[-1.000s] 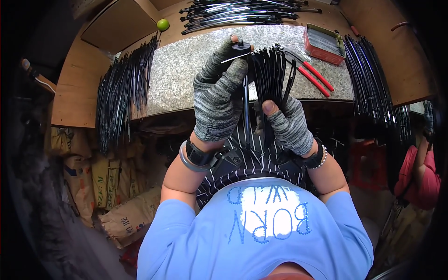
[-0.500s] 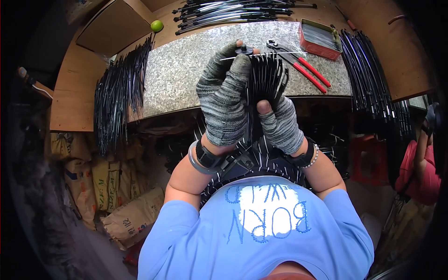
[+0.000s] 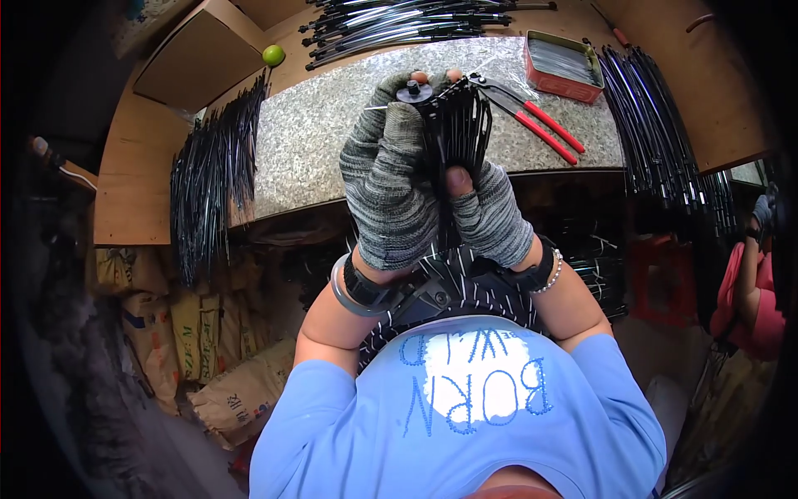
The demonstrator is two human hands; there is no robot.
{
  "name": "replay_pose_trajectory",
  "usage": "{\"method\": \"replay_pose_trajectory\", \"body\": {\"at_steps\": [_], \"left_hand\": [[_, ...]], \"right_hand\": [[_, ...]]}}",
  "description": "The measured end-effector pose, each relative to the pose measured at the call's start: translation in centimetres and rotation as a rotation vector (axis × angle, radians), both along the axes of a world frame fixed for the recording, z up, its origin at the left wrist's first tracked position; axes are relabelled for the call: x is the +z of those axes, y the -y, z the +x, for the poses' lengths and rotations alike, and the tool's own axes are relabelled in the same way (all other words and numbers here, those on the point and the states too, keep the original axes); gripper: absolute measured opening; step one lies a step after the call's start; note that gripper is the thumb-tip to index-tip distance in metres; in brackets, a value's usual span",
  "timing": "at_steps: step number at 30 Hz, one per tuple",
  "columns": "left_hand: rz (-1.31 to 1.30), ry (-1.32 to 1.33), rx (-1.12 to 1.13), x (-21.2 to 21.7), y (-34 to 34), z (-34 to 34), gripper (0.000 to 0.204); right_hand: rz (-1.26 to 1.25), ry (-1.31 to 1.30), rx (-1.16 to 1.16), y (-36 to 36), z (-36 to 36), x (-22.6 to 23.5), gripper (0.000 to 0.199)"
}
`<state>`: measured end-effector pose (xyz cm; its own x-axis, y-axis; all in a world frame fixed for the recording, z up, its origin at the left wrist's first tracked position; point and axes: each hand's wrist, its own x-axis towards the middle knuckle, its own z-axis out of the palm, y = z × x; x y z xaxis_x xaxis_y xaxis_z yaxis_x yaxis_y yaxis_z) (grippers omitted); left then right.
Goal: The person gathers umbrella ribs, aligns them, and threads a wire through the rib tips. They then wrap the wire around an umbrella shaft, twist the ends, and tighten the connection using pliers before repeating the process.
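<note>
Both my hands wear grey striped fingerless gloves and meet around an upright bundle of thin black cables. My left hand wraps its left side, fingertips by a round black disc with a knob at the top. A thin white strip pokes out to the left under this disc. My right hand clasps the bundle from the right, thumb across its front and a fingertip showing at the top. Just beyond it, cutting pliers with red handles lie on the speckled stone slab.
A red tin of thin clear strips stands at the back right. Black cables pile at the left, right and back. A green ball-like thing sits beside a cardboard box. Another person is at far right.
The bundle has turned and shifted slightly left with both hands. The white strip that stretched across its top now shows only as a short end on the left.
</note>
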<state>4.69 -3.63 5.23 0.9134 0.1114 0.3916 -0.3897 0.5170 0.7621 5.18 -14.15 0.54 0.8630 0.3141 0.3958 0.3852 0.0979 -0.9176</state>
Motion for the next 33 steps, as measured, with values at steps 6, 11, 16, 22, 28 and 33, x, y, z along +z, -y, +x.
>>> {"method": "replay_pose_trajectory", "body": {"at_steps": [6, 11, 16, 22, 28, 33], "left_hand": [[-0.097, -0.058, -0.179, 0.3, -0.3, 0.6, 0.034], [0.031, -0.098, 0.018, 0.7, 0.5, 0.1, 0.031], [0.19, -0.093, 0.124, 0.4, 0.4, 0.2, 0.03], [0.151, -0.094, 0.143, 0.2, 0.1, 0.2, 0.03], [0.046, -0.082, -0.056, -0.3, 0.0, 0.3, 0.033], [0.173, 0.017, -0.159, -0.7, -0.9, 0.6, 0.034]], "right_hand": [[-0.005, 0.002, -0.013, 0.0, 0.5, -0.2, 0.027], [-0.039, 0.192, -0.16, -0.1, 0.7, -0.7, 0.025], [-0.045, 0.157, -0.189, -0.3, 0.5, -0.6, 0.025], [-0.097, 0.115, -0.135, -0.2, 0.5, -0.9, 0.025], [-0.044, 0.05, -0.115, -0.2, 0.6, -1.4, 0.026], [-0.046, 0.056, -0.095, -0.2, 0.6, -1.6, 0.027]]}}
